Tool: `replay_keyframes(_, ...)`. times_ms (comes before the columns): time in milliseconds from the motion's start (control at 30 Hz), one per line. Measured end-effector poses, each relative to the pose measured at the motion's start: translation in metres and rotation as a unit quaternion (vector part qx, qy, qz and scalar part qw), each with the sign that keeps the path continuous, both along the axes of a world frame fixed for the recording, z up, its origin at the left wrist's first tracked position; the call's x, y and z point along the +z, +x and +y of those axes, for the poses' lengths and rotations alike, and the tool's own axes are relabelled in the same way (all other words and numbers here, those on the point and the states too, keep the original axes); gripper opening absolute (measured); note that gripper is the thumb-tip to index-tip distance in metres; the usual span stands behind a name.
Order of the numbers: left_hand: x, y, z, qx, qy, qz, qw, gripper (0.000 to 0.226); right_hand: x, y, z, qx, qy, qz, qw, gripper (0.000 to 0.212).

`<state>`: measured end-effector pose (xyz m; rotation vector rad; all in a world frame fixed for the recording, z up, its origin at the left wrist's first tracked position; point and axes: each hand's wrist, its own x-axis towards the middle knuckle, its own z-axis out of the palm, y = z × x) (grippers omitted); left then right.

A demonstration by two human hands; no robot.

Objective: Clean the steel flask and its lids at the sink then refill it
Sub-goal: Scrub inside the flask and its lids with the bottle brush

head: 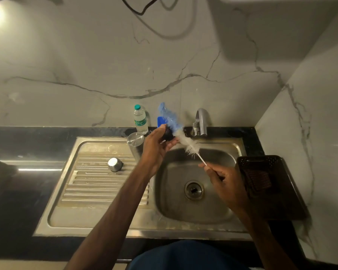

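My left hand [158, 145] holds a small dark lid [167, 133] above the back edge of the sink basin [193, 207]. My right hand [225, 182] grips the white handle of a bottle brush [176, 127] with blue and white bristles, and the bristles lie against the dark lid. The steel flask [135, 142] stands upright on the drainboard, partly hidden behind my left wrist. A round steel lid [115, 164] sits on the ribbed drainboard [98, 184] to the left.
A plastic water bottle [140, 119] with a teal cap stands by the wall behind the sink. A blue object [160, 121] stands beside it. The tap [201, 121] rises at the back. A dark perforated basket [261, 180] sits on the counter right of the basin.
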<state>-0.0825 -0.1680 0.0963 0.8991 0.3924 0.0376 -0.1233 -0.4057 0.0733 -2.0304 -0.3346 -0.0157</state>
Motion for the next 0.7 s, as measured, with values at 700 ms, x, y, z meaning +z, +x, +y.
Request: replay_keyframes(700, -0.001, -0.007, -0.006, -0.015, -0.131, -0.086, 0.988, 0.029, 0.016, 0.004, 0.008, 0.015, 0.050, 0.065, 0.997, 0.023)
